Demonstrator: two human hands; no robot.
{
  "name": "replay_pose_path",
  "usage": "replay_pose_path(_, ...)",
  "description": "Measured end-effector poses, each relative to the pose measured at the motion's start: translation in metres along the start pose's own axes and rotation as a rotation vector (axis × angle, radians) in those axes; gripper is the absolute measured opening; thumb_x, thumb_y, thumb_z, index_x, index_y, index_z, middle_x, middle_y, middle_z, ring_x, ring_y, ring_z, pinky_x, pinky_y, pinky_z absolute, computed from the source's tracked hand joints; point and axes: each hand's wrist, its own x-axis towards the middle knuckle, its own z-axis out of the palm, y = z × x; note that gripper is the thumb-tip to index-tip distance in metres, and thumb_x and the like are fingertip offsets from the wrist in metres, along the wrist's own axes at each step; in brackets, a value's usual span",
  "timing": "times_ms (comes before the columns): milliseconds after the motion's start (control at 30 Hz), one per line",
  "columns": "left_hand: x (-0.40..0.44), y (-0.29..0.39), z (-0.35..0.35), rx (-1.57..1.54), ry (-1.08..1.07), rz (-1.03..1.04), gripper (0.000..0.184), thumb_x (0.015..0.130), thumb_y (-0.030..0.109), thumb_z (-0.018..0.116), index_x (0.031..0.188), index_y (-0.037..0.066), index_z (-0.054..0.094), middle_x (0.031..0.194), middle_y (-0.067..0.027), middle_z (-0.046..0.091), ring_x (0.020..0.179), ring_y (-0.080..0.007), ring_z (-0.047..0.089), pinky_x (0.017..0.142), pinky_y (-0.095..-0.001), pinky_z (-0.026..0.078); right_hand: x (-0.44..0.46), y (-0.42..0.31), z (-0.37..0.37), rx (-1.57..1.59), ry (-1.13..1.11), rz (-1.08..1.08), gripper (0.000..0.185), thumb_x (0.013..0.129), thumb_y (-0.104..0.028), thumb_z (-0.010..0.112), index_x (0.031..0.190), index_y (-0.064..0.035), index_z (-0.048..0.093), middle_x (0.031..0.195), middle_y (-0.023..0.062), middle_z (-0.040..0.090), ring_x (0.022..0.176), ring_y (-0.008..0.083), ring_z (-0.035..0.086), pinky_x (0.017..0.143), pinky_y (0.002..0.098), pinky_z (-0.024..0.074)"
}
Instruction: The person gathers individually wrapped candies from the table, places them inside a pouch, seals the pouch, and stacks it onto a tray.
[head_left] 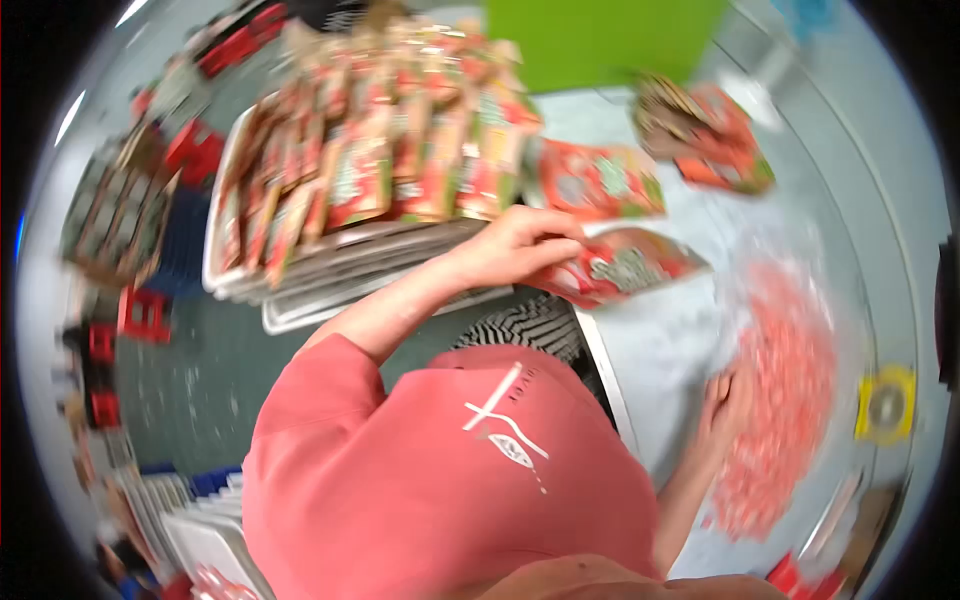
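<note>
My left hand (525,245) grips the near edge of a red and green printed pouch (630,262), which lies tilted over the pale table (650,350). Just beyond it another red pouch (600,180) lies flat. At the right, my right hand (728,400) is at the near side of a large heap of pink-orange pieces (780,400) on clear plastic. Its fingers look curled, and what they hold is hidden by blur and the heap.
Stacked white trays (235,200) at the left carry rows of filled pouches (400,140). More pouches (715,140) lie at the back right, near a green panel (605,40). A yellow square item (886,404) is at far right. Red crates (145,315) stand beyond the floor at left.
</note>
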Motion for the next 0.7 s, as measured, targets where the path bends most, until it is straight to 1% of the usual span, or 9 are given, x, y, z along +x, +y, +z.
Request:
replay_pose_path(167,-0.063,0.075,-0.067,0.089,0.192,0.051,0.019,0.096,0.013,0.063,0.110,0.000,0.067,0.091,-0.0043,0.069,0.086,-0.0089,0.062,0.077,-0.0278,0.051,0.001,0.062,0.022,-0.133,-0.352,0.250,0.015,0.099,-0.016,0.061,0.093,-0.0014,0.062,0.069,-0.0001,0.051,0.061,0.0090,0.047,0.058,0.0241,0.0406)
replay_pose_path(233,-0.092,0.102,-0.101,0.034,0.341,-0.041,0.021,0.095,0.013,0.066,0.112,0.001,0.068,0.098,-0.0003,0.068,0.091,-0.0078,0.062,0.079,-0.0259,0.052,-0.002,0.074,0.040,-0.202,-0.437,0.303,0.016,0.099,-0.016,0.061,0.097,-0.0001,0.064,0.071,0.0013,0.055,0.063,0.0104,0.051,0.060,0.0242,0.0429)
replay_pose_path(300,-0.120,0.107,-0.149,0.258,0.576,0.053,0.020,0.095,0.015,0.064,0.108,0.000,0.068,0.099,0.0011,0.066,0.092,-0.0076,0.061,0.080,-0.0243,0.050,-0.003,0.086,0.052,-0.269,-0.512,0.359,0.017,0.099,-0.016,0.062,0.100,0.0011,0.065,0.073,0.0027,0.059,0.066,0.0118,0.055,0.062,0.0243,0.0452)
replay_pose_path(367,-0.155,0.122,-0.189,0.132,0.743,0.064,0.020,0.097,0.018,0.061,0.110,0.005,0.067,0.098,0.0020,0.066,0.092,-0.0059,0.060,0.080,-0.0255,0.048,-0.002,0.098,0.060,-0.274,-0.530,0.424,0.018,0.099,-0.015,0.061,0.100,0.0016,0.065,0.075,0.0035,0.061,0.067,0.0120,0.057,0.063,0.0244,0.0470)
replay_pose_path(433,-0.206,0.103,-0.264,0.034,0.815,0.183,0.021,0.097,0.018,0.060,0.111,0.004,0.066,0.096,0.0001,0.067,0.088,-0.0095,0.063,0.079,-0.0266,0.051,-0.001,0.110,0.063,-0.267,-0.547,0.449,0.017,0.099,-0.015,0.060,0.099,0.0016,0.065,0.074,0.0034,0.060,0.067,0.0119,0.057,0.063,0.0242,0.0475)
replay_pose_path(500,-0.250,0.095,-0.304,-0.225,0.998,0.211,0.019,0.098,0.019,0.058,0.108,0.005,0.064,0.086,-0.0046,0.067,0.071,-0.0165,0.065,0.065,-0.0324,0.054,-0.001,0.119,0.067,-0.260,-0.561,0.470,0.017,0.099,-0.015,0.060,0.099,0.0015,0.065,0.074,0.0032,0.060,0.066,0.0117,0.057,0.063,0.0240,0.0480)
replay_pose_path(567,-0.284,0.092,-0.327,-0.037,1.197,0.045,0.015,0.098,0.016,0.055,0.102,0.006,0.065,0.083,-0.0041,0.065,0.069,-0.0177,0.064,0.060,-0.0321,0.052,-0.005,0.125,0.069,-0.240,-0.579,0.512,0.016,0.099,-0.015,0.060,0.099,0.0008,0.065,0.074,0.0019,0.058,0.064,0.0107,0.054,0.060,0.0224,0.0460)
replay_pose_path(667,-0.336,0.027,-0.390,0.104,1.268,-0.144,0.013,0.097,0.016,0.056,0.098,0.007,0.065,0.078,-0.0015,0.061,0.067,-0.0153,0.060,0.059,-0.0298,0.049,-0.008,0.131,0.071,-0.260,-0.573,0.529,0.016,0.100,-0.014,0.060,0.099,0.0012,0.065,0.074,0.0022,0.060,0.064,0.0103,0.056,0.061,0.0217,0.0472)
replay_pose_path(700,-0.355,-0.012,-0.416,0.332,1.215,-0.080,0.013,0.096,0.016,0.058,0.097,0.007,0.066,0.078,0.0008,0.060,0.072,-0.0120,0.058,0.065,-0.0269,0.047,-0.009,0.132,0.071,-0.278,-0.566,0.523,0.016,0.099,-0.014,0.060,0.100,0.0011,0.066,0.073,0.0023,0.061,0.065,0.0100,0.057,0.061,0.0214,0.0470)
